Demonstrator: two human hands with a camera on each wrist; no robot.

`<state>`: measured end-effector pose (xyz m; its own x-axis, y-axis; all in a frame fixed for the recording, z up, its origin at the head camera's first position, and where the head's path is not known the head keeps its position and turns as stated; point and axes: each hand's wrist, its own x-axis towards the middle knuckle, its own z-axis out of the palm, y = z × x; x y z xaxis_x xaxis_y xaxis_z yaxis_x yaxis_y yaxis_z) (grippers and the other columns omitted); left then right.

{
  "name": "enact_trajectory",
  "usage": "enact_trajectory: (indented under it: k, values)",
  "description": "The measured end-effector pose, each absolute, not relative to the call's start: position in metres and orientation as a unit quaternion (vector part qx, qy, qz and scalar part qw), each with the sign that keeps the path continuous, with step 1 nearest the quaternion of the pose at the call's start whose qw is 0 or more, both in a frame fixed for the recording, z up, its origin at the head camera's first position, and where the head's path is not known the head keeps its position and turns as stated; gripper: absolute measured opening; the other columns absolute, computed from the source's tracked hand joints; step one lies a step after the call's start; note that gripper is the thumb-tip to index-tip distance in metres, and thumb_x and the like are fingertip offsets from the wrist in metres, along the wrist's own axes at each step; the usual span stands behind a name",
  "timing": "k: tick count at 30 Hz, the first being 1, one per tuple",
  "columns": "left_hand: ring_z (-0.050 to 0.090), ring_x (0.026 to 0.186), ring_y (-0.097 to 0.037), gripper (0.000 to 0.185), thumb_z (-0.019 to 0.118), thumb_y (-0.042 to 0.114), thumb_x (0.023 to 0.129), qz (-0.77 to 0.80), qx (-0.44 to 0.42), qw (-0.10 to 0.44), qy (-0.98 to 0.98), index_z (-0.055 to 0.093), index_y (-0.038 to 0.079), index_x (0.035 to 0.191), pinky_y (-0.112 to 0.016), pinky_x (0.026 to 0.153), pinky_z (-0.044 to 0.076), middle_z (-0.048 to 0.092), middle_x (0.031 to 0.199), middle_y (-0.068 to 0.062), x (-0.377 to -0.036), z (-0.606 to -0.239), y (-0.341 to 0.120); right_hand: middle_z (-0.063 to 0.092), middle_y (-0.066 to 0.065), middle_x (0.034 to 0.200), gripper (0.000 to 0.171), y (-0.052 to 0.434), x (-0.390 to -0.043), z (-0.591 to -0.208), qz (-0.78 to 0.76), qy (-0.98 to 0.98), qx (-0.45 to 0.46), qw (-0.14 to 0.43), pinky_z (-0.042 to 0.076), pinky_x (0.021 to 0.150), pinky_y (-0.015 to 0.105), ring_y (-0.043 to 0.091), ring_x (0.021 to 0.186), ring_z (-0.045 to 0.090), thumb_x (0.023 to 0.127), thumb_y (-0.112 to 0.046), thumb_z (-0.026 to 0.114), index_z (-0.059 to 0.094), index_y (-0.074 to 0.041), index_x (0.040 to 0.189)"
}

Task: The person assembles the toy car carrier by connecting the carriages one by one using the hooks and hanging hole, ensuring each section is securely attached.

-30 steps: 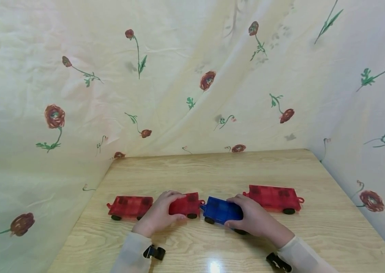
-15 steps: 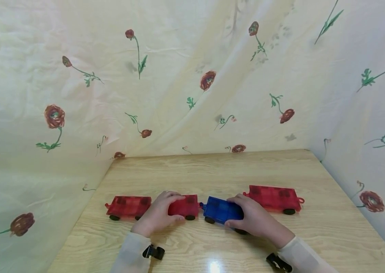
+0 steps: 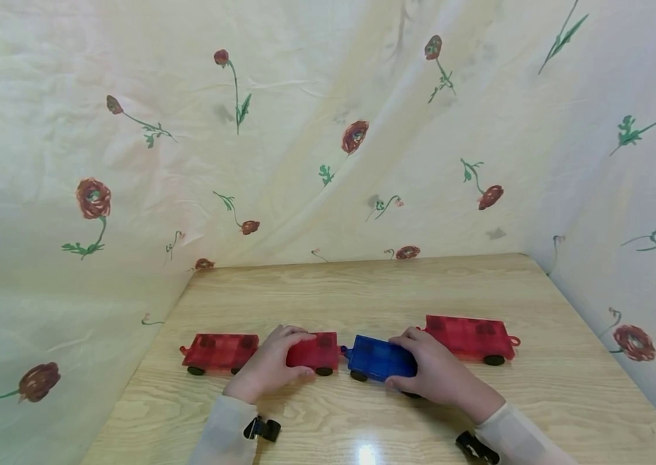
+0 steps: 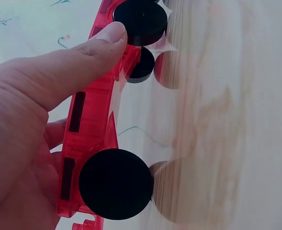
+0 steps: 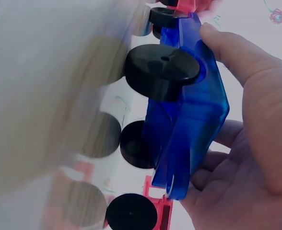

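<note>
A blue toy wagon (image 3: 379, 358) stands on its black wheels at lower centre of the head view, gripped by the right hand (image 3: 435, 374), whose fingers (image 3: 412, 337) curl over its far edge while the thumb presses the near side. Just to its left, a short red toy wagon (image 3: 313, 353) sits almost nose to nose with it, held by the left hand (image 3: 269, 365) with fingers (image 3: 293, 332) curled over the top and thumb on the near side. The left wrist view shows that thumb (image 4: 90, 52) lying along the red wagon's edge beside a black wheel (image 4: 115, 184). Two more red wagons flank the pair: one at left (image 3: 220, 352), close behind the left hand, one at right (image 3: 470, 338), just beyond the right hand. All four stand in a rough row on the pale wooden desk (image 3: 362, 290). Floral fabric (image 3: 304, 129) fills the upper frame.
</note>
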<state>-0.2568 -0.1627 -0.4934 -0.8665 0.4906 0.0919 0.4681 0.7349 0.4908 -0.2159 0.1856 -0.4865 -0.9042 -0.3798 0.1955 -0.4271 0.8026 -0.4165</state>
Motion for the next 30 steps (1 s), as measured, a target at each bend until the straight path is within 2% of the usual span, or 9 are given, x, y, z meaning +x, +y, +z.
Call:
enact_trajectory:
  k: [3,9,21,30]
  values:
    - [0.033,0.135,-0.022,0.067,0.075,0.051,0.076,0.261,0.255,0.026,0.931,0.051,0.038,0.138,-0.048,0.102,0.04,0.043,0.136,0.015,-0.256,-0.491,-0.163,0.052,-0.01,0.108,0.072,0.188,-0.216,-0.486,0.223,-0.949,0.214,0.055,0.05,0.083,0.034,0.009,0.094,0.048,0.07,-0.063,0.076,0.063,-0.019,0.126]
    - [0.02,0.141,-0.039,0.067,0.077,0.048,0.076,0.273,0.242,0.036,0.93,0.051,0.037,0.137,-0.057,0.105,0.032,0.044,0.136,0.014,-0.256,-0.488,-0.168,0.053,-0.009,0.109,0.072,0.191,-0.216,-0.485,0.208,-0.951,0.219,0.063,0.049,0.086,0.034,0.008,0.096,0.048,0.069,-0.061,0.078,0.064,-0.017,0.124]
    - [0.02,0.141,-0.038,0.066,0.078,0.05,0.075,0.278,0.226,0.038,0.933,0.053,0.038,0.135,-0.057,0.105,0.03,0.045,0.136,0.013,-0.259,-0.488,-0.179,0.053,-0.011,0.112,0.076,0.192,-0.216,-0.486,0.214,-0.948,0.227,0.068,0.049,0.088,0.037,0.008,0.099,0.049,0.069,-0.066,0.075,0.064,-0.017,0.126]
    - [0.02,0.141,-0.039,0.067,0.079,0.05,0.074,0.272,0.225,0.032,0.935,0.053,0.038,0.134,-0.062,0.104,0.029,0.045,0.135,0.014,-0.259,-0.489,-0.179,0.056,-0.01,0.112,0.073,0.195,-0.216,-0.48,0.224,-0.943,0.231,0.085,0.05,0.085,0.035,0.009,0.097,0.052,0.071,-0.062,0.076,0.065,-0.015,0.126]
